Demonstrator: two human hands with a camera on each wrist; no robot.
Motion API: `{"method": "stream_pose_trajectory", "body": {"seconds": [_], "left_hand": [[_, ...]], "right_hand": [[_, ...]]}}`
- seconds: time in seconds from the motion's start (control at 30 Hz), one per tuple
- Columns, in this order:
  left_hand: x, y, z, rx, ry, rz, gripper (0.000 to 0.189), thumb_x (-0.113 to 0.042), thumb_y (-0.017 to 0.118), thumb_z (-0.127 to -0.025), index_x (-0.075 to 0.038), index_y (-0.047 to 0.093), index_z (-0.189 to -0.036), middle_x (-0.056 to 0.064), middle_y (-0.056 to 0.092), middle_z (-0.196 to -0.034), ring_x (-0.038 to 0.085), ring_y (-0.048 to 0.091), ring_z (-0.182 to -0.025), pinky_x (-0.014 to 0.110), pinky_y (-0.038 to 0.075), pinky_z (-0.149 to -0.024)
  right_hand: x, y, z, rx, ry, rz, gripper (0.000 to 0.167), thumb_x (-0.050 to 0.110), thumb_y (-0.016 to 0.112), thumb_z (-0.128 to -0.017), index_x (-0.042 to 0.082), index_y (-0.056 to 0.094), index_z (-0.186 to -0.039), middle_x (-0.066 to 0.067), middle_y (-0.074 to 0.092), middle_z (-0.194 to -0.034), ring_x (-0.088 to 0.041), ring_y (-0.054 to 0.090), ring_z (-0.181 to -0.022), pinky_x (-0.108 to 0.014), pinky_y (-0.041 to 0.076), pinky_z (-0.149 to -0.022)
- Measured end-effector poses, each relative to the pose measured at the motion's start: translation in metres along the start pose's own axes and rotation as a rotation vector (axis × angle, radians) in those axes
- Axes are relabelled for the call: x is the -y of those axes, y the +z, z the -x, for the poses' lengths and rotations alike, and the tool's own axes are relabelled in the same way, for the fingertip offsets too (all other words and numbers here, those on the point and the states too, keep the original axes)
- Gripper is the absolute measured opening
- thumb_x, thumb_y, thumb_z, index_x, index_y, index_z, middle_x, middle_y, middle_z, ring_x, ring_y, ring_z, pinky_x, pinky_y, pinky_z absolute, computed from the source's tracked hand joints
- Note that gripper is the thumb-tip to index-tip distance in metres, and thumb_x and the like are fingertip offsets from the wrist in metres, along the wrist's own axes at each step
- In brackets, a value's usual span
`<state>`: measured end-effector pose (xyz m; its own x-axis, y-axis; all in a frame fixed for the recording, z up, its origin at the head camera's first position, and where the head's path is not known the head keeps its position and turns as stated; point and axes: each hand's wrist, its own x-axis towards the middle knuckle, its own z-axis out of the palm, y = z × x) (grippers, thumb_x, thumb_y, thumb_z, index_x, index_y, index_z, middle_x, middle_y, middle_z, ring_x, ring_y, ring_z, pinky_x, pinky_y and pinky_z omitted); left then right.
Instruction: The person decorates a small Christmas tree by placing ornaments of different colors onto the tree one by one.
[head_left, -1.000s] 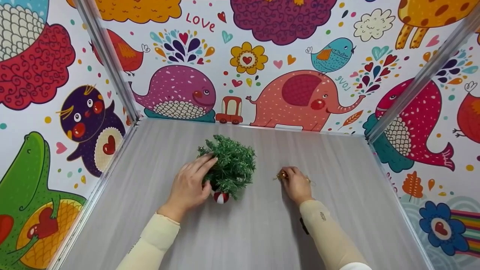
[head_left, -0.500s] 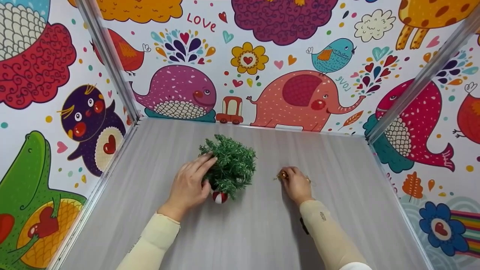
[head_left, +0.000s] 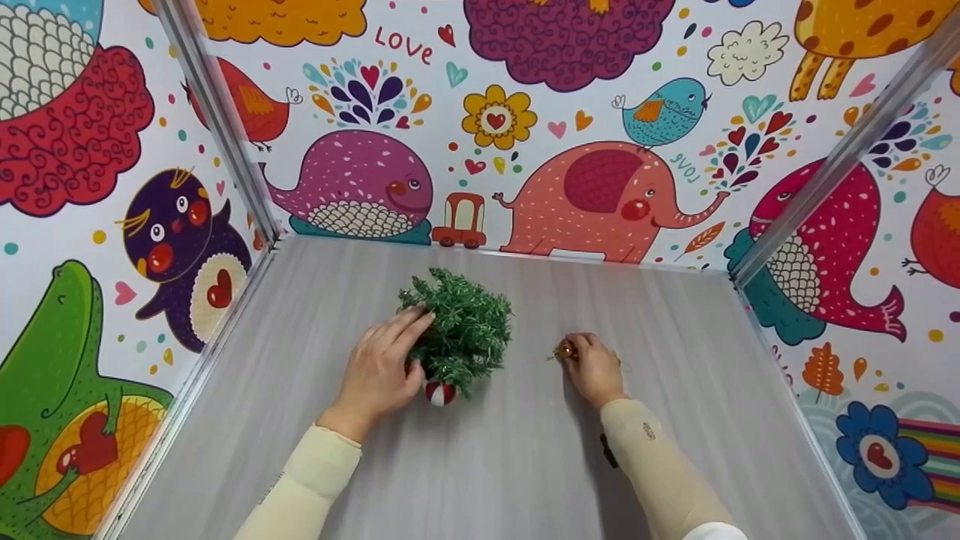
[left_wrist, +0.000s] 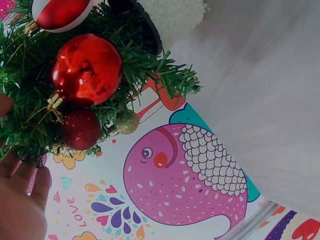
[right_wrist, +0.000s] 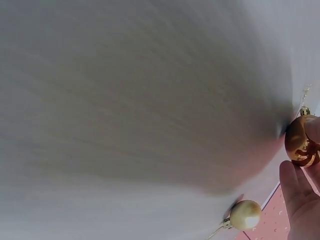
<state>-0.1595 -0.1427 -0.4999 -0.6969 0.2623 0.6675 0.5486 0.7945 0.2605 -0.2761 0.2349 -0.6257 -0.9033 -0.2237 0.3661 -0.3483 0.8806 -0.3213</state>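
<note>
A small green artificial Christmas tree (head_left: 466, 330) stands on the table, seen from above. My left hand (head_left: 379, 367) rests against its left side, fingers (left_wrist: 40, 185) fairly straight at the branches. The left wrist view shows a shiny red bauble (left_wrist: 87, 70), a dark red glittery bauble (left_wrist: 81, 129) and a small gold glitter ball (left_wrist: 127, 122) on the tree. A red and white bauble (head_left: 440, 393) hangs at its near side. To the right, my right hand (head_left: 596, 371) pinches a copper-coloured bauble (right_wrist: 300, 141) with a gold cap, low over the table.
A pale gold bauble (right_wrist: 245, 215) lies on the table beside the right hand, mostly hidden by it in the head view. Printed panels with cartoon animals (head_left: 600, 199) enclose the grey wood-look table (head_left: 487, 480) at the back and sides. Metal strips (head_left: 217, 112) run along the corners.
Both hands hold almost the same places. The tree and its red and white bauble have shifted very slightly.
</note>
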Motion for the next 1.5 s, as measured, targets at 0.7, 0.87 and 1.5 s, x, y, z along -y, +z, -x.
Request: {"method": "stream_pose_trajectory", "body": {"seconds": [0.7, 0.87, 1.5], "left_hand": [[0.004, -0.001, 0.001, -0.016, -0.015, -0.011, 0.067, -0.006, 0.066, -0.073, -0.01, 0.057, -0.139, 0.012, 0.054, -0.143, 0.032, 0.056, -0.123, 0.049, 0.045, -0.099], [0.003, -0.001, -0.001, -0.018, -0.005, -0.009, 0.067, -0.006, 0.066, -0.073, -0.01, 0.057, -0.139, 0.012, 0.055, -0.142, 0.032, 0.057, -0.122, 0.05, 0.045, -0.098], [0.001, 0.005, 0.0, -0.068, 0.035, -0.015, 0.063, -0.006, 0.064, -0.074, -0.008, 0.059, -0.137, 0.014, 0.056, -0.14, 0.032, 0.057, -0.122, 0.049, 0.044, -0.098]], "right_hand": [[0.055, -0.051, 0.017, -0.057, -0.192, -0.263, 0.046, 0.003, 0.079, -0.083, 0.009, 0.063, -0.126, -0.006, 0.061, -0.119, -0.022, 0.064, -0.103, -0.037, 0.058, -0.076], [0.074, -0.063, 0.027, -0.056, -0.268, -0.312, 0.049, 0.005, 0.079, -0.084, 0.012, 0.061, -0.13, -0.002, 0.059, -0.122, -0.018, 0.062, -0.105, -0.039, 0.058, -0.076], [0.124, -0.081, 0.045, -0.068, -0.407, -0.461, 0.05, 0.005, 0.077, -0.086, 0.008, 0.059, -0.132, -0.003, 0.058, -0.13, -0.017, 0.062, -0.109, -0.033, 0.058, -0.077]]}}
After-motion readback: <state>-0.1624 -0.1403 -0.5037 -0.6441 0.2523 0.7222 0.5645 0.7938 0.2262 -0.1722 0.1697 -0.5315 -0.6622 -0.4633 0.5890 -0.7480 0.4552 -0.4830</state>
